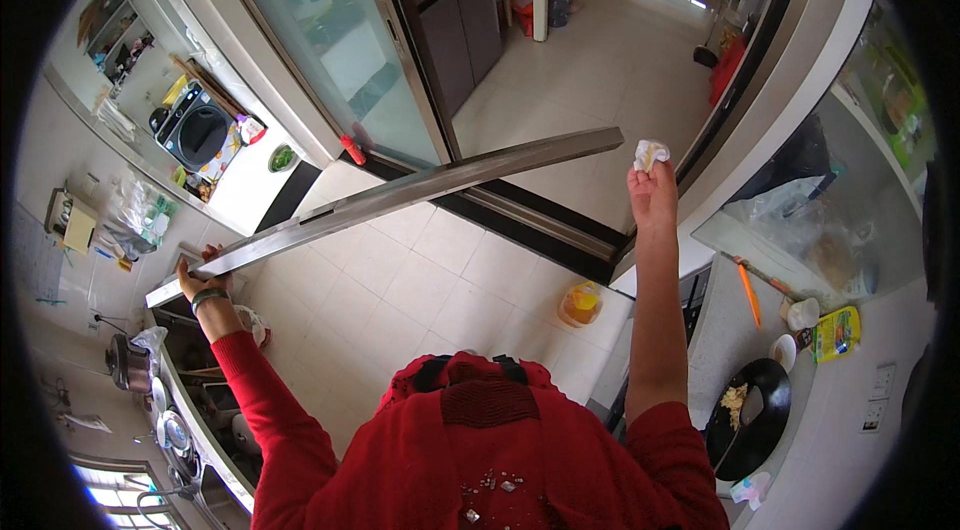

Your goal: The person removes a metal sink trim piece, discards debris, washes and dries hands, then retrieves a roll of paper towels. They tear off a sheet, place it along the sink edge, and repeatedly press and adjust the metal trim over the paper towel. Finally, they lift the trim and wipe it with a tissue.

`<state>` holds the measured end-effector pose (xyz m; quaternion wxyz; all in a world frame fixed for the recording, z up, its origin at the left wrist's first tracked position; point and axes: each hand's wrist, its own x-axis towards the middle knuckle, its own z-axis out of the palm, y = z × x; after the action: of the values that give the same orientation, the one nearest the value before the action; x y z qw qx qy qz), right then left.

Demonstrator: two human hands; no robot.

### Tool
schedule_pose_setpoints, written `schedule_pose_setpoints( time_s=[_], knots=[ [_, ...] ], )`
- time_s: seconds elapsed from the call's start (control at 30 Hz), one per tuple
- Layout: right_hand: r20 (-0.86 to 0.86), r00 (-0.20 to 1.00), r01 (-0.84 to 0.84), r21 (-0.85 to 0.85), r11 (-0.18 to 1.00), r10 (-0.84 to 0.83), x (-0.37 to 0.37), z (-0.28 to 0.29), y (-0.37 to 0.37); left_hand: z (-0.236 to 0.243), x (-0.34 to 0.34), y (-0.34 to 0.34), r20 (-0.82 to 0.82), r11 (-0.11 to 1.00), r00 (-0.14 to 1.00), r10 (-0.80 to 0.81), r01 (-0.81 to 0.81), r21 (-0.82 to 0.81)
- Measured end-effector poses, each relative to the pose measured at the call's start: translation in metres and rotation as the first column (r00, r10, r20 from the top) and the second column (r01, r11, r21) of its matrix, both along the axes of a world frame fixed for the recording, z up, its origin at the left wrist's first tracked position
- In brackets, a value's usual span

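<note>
My left hand (203, 282), with a dark bracelet at the wrist, is wrapped around the near left end of a long silver-grey metal bar (400, 192). The bar runs slantwise across the view, and its far end reaches close to my right hand. Up at the right, my right hand (654, 192) is raised with the arm stretched out. Its fingers pinch a crumpled white wad (651, 152) with yellowish patches; whether it is cloth or paper I cannot tell. A gap shows between the bar's far end and the wad.
Behind the bar are a frosted glass sliding door (330, 40) and a dark floor track (540, 225). A yellow-liquid container (580, 304) stands on the tiles. On the right counter sits a black wok (752, 420) with food; a sink counter (205, 410) lies left.
</note>
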<state>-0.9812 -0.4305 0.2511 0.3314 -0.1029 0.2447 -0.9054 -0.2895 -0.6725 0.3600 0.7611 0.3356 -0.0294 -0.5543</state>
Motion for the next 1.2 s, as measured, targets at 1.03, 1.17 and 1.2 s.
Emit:
schedule_pose_setpoints(
  time_s=[1.03, 1.17, 1.2],
  knots=[
    [-0.964, 0.042, 0.612, 0.233, 0.756, 0.264, 0.182, 0.049, -0.051, -0.004, -0.033, 0.019, 0.011, 0.999, 0.999, 0.037, -0.037, 0.006],
    [-0.973, -0.116, 0.459, 0.126, 0.88, 0.2, 0.252, 0.052, -0.082, -0.006, -0.049, 0.025, 0.022, 0.997, 0.998, 0.067, -0.068, 0.045],
    [-0.963, -0.126, 0.446, 0.16, 0.881, 0.239, 0.271, 0.051, -0.092, -0.006, -0.052, 0.027, 0.024, 0.997, 0.998, 0.06, -0.061, 0.045]
  ],
)
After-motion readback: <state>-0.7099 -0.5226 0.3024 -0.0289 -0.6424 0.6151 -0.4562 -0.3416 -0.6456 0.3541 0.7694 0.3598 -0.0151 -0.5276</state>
